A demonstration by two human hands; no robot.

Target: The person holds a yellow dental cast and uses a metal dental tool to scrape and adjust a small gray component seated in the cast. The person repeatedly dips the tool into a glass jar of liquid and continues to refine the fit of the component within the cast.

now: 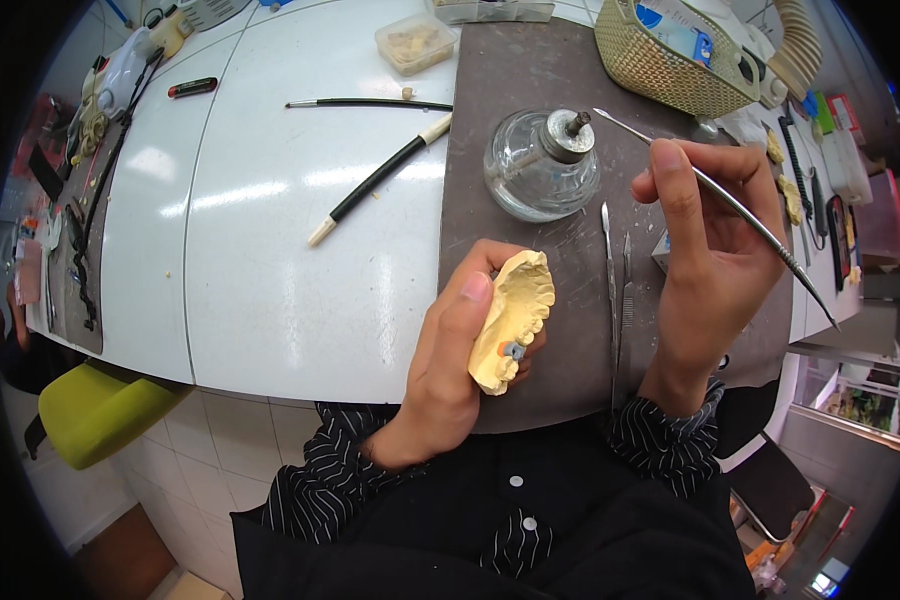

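My left hand [448, 345] is closed around a yellow plaster dental model [515, 305], its row of teeth turned to the right. On the model's near part sit a small grey-blue tooth piece [513, 350] and an orange patch beside it. Between the fingers of my right hand [710, 240] is a slim metal double-ended dental waxing tool [735, 200]. Its far tip points up and left, close to the wick of a glass spirit burner [542, 165]. I cannot make out a flame. The tool's other end sticks out past my hand, down to the right.
Two thin metal hand tools [611, 290] lie on the grey mat [530, 60] between my hands. On the white table [260, 250] are a black-and-white pen-like stick [380, 180], a thin brush [370, 103] and a plastic box [415, 42]. A woven basket [670, 70] stands behind the burner.
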